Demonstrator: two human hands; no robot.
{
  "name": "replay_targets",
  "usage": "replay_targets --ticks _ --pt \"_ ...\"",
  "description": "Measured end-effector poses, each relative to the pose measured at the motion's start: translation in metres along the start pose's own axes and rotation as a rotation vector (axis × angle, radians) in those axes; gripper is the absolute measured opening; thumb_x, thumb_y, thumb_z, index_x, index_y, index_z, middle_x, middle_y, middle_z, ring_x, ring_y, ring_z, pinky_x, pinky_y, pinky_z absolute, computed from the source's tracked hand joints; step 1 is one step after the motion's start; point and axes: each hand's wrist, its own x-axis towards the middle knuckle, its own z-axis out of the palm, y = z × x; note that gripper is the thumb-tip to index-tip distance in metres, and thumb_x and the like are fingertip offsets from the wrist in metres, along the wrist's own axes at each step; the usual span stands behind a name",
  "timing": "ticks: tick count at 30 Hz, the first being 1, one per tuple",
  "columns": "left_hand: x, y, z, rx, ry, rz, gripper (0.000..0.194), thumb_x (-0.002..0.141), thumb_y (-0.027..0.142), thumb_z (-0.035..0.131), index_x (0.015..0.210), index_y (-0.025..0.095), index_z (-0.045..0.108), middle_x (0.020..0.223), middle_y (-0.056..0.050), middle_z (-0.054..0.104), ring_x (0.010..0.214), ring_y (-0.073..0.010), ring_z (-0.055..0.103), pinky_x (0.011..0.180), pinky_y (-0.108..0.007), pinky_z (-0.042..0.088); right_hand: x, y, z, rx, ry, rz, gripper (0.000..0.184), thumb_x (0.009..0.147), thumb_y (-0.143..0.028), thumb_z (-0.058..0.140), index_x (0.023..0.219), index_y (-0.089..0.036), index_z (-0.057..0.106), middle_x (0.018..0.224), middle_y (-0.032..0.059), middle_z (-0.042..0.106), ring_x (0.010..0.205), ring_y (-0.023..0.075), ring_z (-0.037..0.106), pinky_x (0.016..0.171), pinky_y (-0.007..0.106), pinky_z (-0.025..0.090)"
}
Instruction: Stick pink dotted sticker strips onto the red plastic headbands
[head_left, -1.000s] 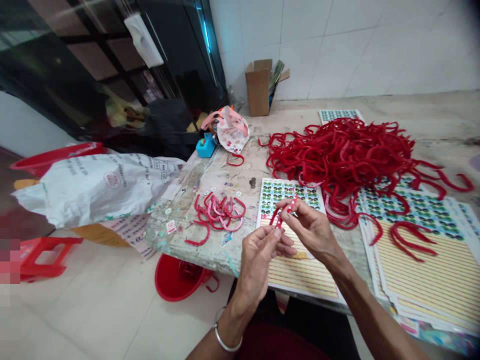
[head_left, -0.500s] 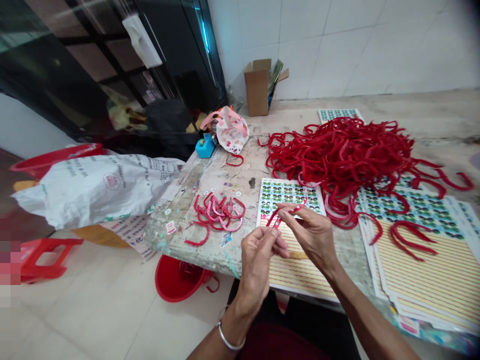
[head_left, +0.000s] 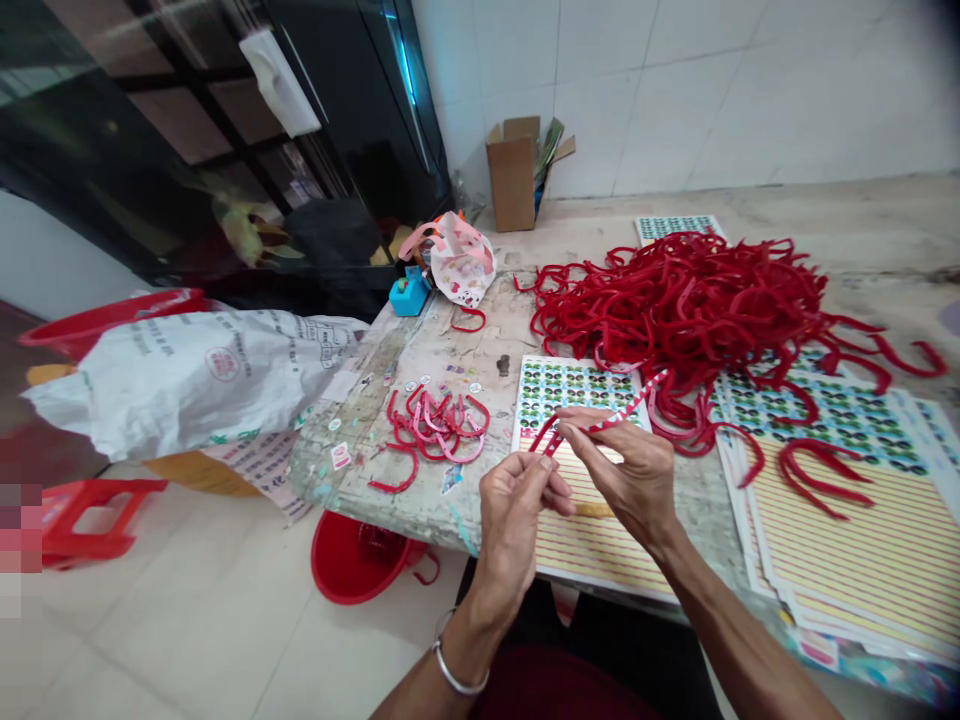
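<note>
My left hand [head_left: 521,490] is closed in a pinch on the lower end of a red curved band [head_left: 546,430]. Just to its right, my right hand [head_left: 622,465] pinches a narrow red-and-white patterned strip [head_left: 637,398] whose free end points up and to the right. The strip seems to run down along the band between both sets of fingertips; the exact contact is hidden by the fingers. Beneath the hands lies a printed sheet [head_left: 592,560], green and blue motifs at its top and yellow stripes below.
A big heap of red bands [head_left: 690,300] lies at the back right. A smaller pile of red and pink bands [head_left: 435,425] is on the left. More printed sheets [head_left: 862,540] lie right. A red bucket [head_left: 352,570] stands below the table edge; a cardboard box [head_left: 514,180] sits by the wall.
The patterned strip's free end has swung outward to the right and now shows its patterned face. My right hand has shifted very slightly right; my left hand stays nearly in place.
</note>
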Motion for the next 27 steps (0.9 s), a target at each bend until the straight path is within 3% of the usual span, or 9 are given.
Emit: replay_targets --ticks 8,16,22,27 --pt "-0.003 0.001 -0.001 -0.029 -0.006 -0.027 0.015 0.083 0.022 0.056 0.072 0.012 0.057 0.058 0.001 0.059 0.046 -0.0089 0.054 0.051 -0.021 0.042 -0.001 0.002 0.002 -0.041 0.004 0.032 0.011 0.081 -0.015 0.061 0.075 -0.021 0.068 0.085 0.0057 0.073 0.082 0.0217 0.069 0.072 0.035 0.055" --pt "-0.005 0.003 0.000 -0.047 -0.024 -0.016 0.015 0.084 0.022 0.055 0.072 0.012 0.058 0.059 0.000 0.059 0.049 -0.0093 0.055 0.052 -0.021 0.042 -0.001 0.003 0.006 0.021 -0.020 0.102 0.009 0.081 -0.016 0.063 0.080 -0.021 0.070 0.086 0.0062 0.073 0.084 0.0211 0.068 0.072 0.034 0.055" --pt "-0.005 0.002 -0.002 -0.059 -0.014 -0.019 0.016 0.082 0.023 0.056 0.070 0.013 0.058 0.058 0.001 0.059 0.048 -0.0093 0.054 0.051 -0.021 0.041 -0.003 0.005 0.010 0.197 -0.039 0.309 0.008 0.079 -0.023 0.065 0.082 -0.022 0.072 0.089 0.0059 0.072 0.086 0.0221 0.067 0.063 0.030 0.057" --pt "-0.005 0.001 -0.002 -0.057 0.001 -0.021 0.016 0.081 0.023 0.058 0.069 0.013 0.059 0.058 0.001 0.058 0.047 -0.0086 0.053 0.052 -0.021 0.041 -0.002 0.009 0.011 0.299 -0.082 0.417 0.011 0.077 -0.029 0.068 0.084 -0.022 0.073 0.091 0.0051 0.072 0.085 0.0219 0.067 0.066 0.031 0.058"
